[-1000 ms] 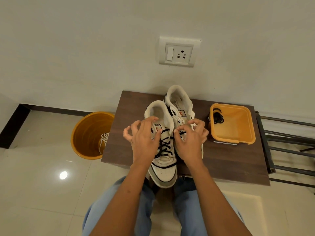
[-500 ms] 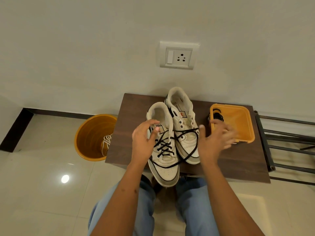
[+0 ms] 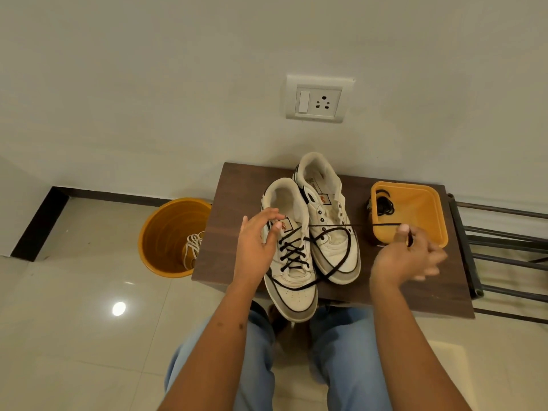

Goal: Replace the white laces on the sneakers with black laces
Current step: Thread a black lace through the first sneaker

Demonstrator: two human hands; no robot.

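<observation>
Right hand, right of centre, pinches the end of a black lace between thumb and forefinger, the other fingers fanned out and blurred. The strand runs taut and level from that pinch leftward, across the near rim of the tray and over the right sneaker, to the top eyelets of the left sneaker. The lace's other part sags in a wide loop over the right sneaker's toe and curls back under the left sneaker's forefoot.

Left hand, at centre frame, is spread, fingers curved over the left sneaker's collar and thumb resting by its tongue label; whether the fingertips grip the shoe I cannot tell. That sneaker carries black lacing crossed over several rows; its toe hangs past the near edge of the table. The right sneaker sits just beside it, touching it, set farther back, its eyelets bare.

The orange tray sits on the table at the right, a coil of another black lace in its far-left corner. Left of the table, on the tiled floor, an orange bin holds the white laces. Upper centre, a wall socket. At the right edge, a dark metal rack. Below, blue jeans on both knees.
</observation>
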